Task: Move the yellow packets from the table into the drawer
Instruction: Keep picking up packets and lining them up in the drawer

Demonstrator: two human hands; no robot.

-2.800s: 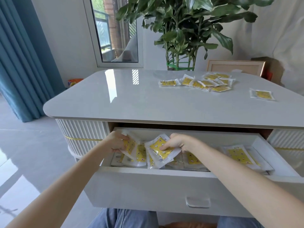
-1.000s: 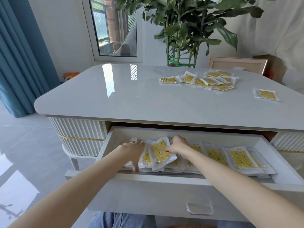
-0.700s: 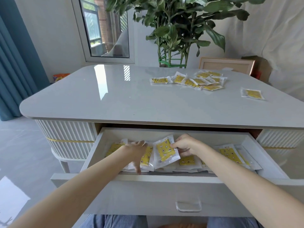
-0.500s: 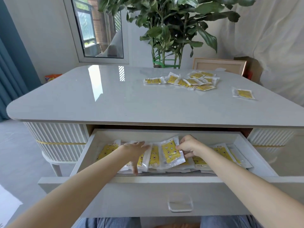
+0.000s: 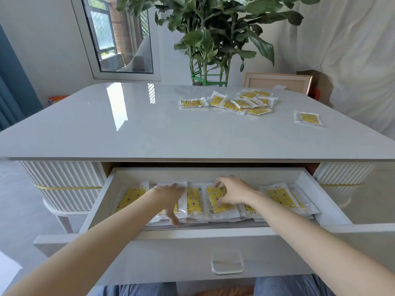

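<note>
Drawer point(image 5: 213, 174): many yellow packets point(image 5: 277, 195) inside.
Surface point(image 5: 128, 129): more packets point(image 5: 235, 103) wait.
Left hand point(image 5: 171, 199): flat on packets.
Right hand point(image 5: 234, 193): bent on one — grip unclear.

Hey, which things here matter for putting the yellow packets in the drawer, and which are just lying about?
Job: packets on the table, lone packet, open drawer, packets already in it, left hand, right hand.
Lying about: potted plant, picture frame, blue curtain.

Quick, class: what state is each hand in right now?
Left hand: open, fingers flat on packets in the drawer.
Right hand: fingers curled on a packet; grip cannot be told.
</note>
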